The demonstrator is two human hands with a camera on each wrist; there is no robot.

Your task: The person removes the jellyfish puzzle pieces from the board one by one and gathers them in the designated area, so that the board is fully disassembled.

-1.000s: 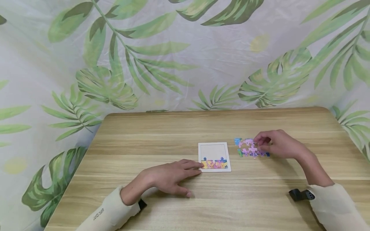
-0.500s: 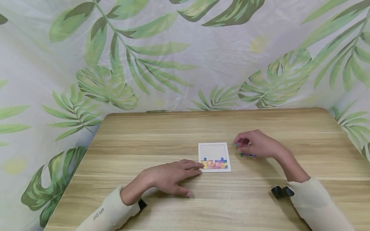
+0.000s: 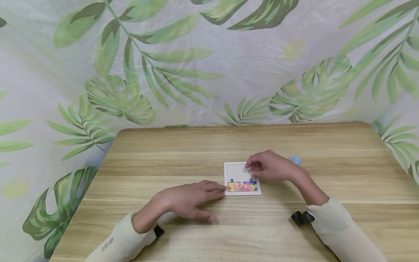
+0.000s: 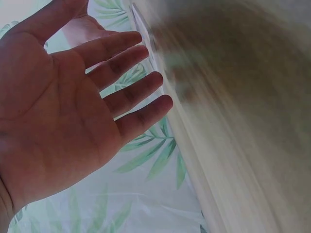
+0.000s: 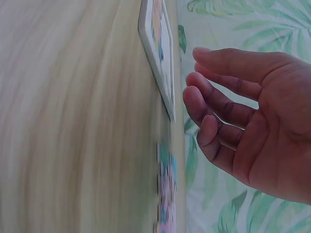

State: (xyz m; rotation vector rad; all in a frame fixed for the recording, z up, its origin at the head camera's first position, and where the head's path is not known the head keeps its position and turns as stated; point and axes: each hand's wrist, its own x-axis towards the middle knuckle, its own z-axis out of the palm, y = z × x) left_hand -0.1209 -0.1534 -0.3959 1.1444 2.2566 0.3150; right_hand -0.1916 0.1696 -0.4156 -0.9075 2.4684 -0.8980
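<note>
A white square puzzle tray [image 3: 243, 194] lies flat on the wooden table, its lower part filled with yellow, pink and blue jigsaw pieces [image 3: 243, 186]. At its left edge, my left hand [image 3: 194, 198] rests with fingers extended, fingertips on the frame. My right hand [image 3: 270, 166] hovers over the tray's upper right, fingers loosely bent; a gap shows between thumb and forefinger, with nothing visible in it. In the right wrist view, loose puzzle pieces [image 5: 166, 194] lie beside the tray. My right hand and wrist hide most of them from above, leaving a blue piece [image 3: 295, 161] in sight.
The wooden table [image 3: 176, 153] runs back to a leaf-patterned cloth [image 3: 183, 65] hanging behind it. A black wrist camera [image 3: 302, 217] sits at my right sleeve, close over the tabletop.
My right hand has moved left from over the loose pieces to above the tray. That uncovers a blue piece on the right. My left hand has stayed at the tray's edge.
</note>
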